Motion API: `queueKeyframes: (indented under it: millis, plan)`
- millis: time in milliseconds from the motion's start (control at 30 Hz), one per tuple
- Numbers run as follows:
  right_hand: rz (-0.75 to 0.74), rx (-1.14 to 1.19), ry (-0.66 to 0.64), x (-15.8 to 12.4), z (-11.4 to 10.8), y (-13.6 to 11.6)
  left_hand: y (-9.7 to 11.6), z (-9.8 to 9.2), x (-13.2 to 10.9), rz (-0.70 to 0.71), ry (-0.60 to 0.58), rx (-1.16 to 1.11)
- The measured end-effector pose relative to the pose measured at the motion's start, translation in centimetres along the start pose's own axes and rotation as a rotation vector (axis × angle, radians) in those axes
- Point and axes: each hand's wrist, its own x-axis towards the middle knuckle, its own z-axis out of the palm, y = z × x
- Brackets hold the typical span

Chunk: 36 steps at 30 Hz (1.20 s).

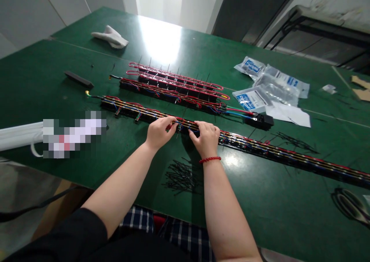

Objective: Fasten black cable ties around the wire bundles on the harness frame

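A long black strip carrying a bundle of red, yellow and blue wires runs across the table, with small circuit boards at its near side. My left hand is at the middle of this wire bundle, thumb and forefinger pinched together. Whatever lies between those fingertips is too small to make out. Just to the right, my right hand, with a red bead bracelet above it, has its fingers over the same wire bundle and its thumb on the near side. Below both hands lies a heap of black cable ties.
Behind stand shorter wired black strips with red cable loops and upright cable ties. Plastic bags lie back right, scissors front right, more cable ties beyond the strip. A white glove and black bar are left.
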Motion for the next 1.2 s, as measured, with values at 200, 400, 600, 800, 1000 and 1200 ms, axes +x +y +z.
queueKeyframes:
  millis: [200,400,600,800,1000,1200]
  plan:
    - [0.001,0.027,0.013,-0.1,-0.2,0.4,-2.4,-3.5,0.9,0.106,-0.008,0.282]
    - [-0.016,0.022,0.015,-0.6,-0.7,1.2,-5.8,-4.2,0.9,0.124,-0.048,0.329]
    - [0.01,0.025,0.013,-1.2,-1.4,1.7,-6.1,-4.0,0.7,0.147,-0.143,0.303]
    - [0.009,0.002,-0.004,-1.1,-1.8,1.0,-6.3,-4.0,0.8,0.157,-0.137,0.299]
    - [0.025,-0.025,0.019,-1.0,-1.5,0.7,-6.5,-3.9,0.8,0.154,-0.135,0.287]
    - [0.019,-0.005,0.047,-1.0,-1.4,0.7,-6.3,-4.1,0.9,0.143,-0.14,0.262]
